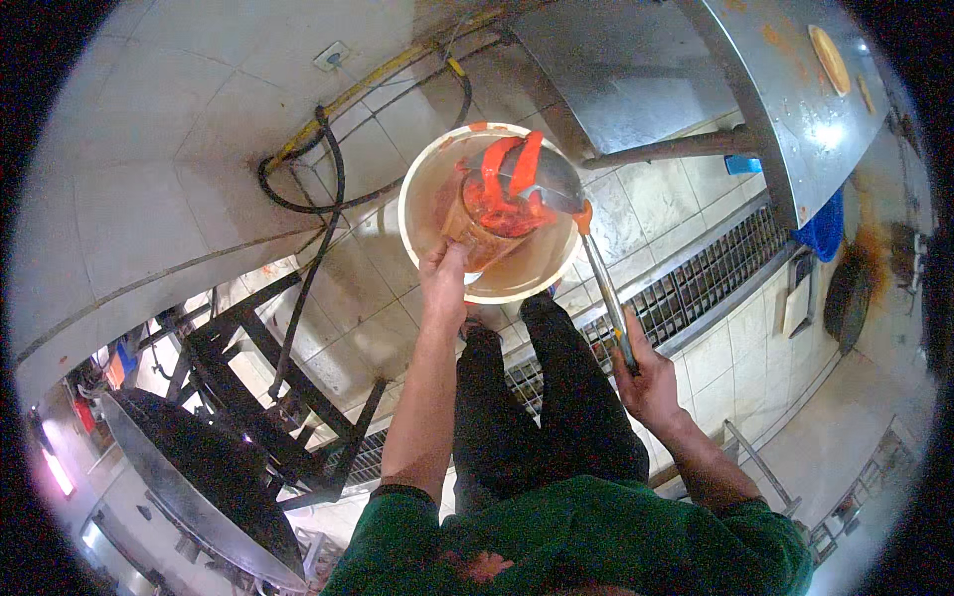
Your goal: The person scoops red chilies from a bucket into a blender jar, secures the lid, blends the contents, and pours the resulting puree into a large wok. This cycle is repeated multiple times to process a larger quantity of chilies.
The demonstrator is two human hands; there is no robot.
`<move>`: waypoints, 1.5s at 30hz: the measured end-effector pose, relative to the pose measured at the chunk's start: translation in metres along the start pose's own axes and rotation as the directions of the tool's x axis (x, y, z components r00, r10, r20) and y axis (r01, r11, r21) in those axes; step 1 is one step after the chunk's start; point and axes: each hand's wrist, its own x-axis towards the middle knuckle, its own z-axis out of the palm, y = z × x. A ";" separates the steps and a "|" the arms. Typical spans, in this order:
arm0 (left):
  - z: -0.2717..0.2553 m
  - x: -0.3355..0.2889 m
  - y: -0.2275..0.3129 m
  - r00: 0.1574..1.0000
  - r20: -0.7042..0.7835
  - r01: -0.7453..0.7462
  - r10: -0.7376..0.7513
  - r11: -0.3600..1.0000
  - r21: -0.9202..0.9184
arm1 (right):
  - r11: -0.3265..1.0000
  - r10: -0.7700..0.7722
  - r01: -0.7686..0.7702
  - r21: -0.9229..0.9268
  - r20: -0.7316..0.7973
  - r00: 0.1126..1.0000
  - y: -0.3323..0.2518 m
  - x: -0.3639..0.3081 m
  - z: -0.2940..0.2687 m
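Observation:
My left hand (449, 264) grips the side of a brownish see-through tub (479, 244), tilted at the mouth of a large white bucket (415, 260). Orange-red, glossy stuff (507, 211) fills the tub's opening. My right hand (648, 381) is wrapped round the long metal handle of a ladle (602, 276). The ladle's dark, wide bowl hangs over the tub, and thick bright-red streaks run across it; whether they are sauce or solid pieces I cannot tell. Red also smears the neck of the handle and the bucket's rim.
A steel table (795, 109) stands at the upper right. A floor drain grate (686, 288) crosses the tiles. At left are a black hose (333, 189), a black metal frame (263, 343) and a big dark wok (199, 477). Another blackened pan (848, 298) is at far right.

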 end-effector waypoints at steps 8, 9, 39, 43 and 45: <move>0.018 0.000 0.006 1.000 0.019 0.021 -0.018 0.983 -0.182 | 0.994 -0.100 0.104 0.041 -0.089 0.991 -0.009 0.030 0.018; 0.020 0.002 0.010 1.000 0.013 0.007 -0.006 0.994 -0.106 | 0.993 0.034 -0.035 0.112 0.011 0.999 -0.010 0.032 0.019; -0.004 0.023 -0.013 0.979 -0.166 -0.153 0.116 0.961 -0.230 | 0.980 -0.050 0.079 0.183 -0.159 0.986 -0.053 0.018 0.038; -0.022 0.007 -0.015 0.941 -0.199 -0.309 0.275 0.937 -0.166 | 0.969 -0.103 0.173 0.174 -0.350 0.931 -0.050 0.012 0.027; -0.028 0.011 -0.008 0.966 -0.141 -0.244 0.215 0.941 -0.236 | 0.964 0.016 0.058 0.260 -0.275 0.961 -0.039 0.019 0.033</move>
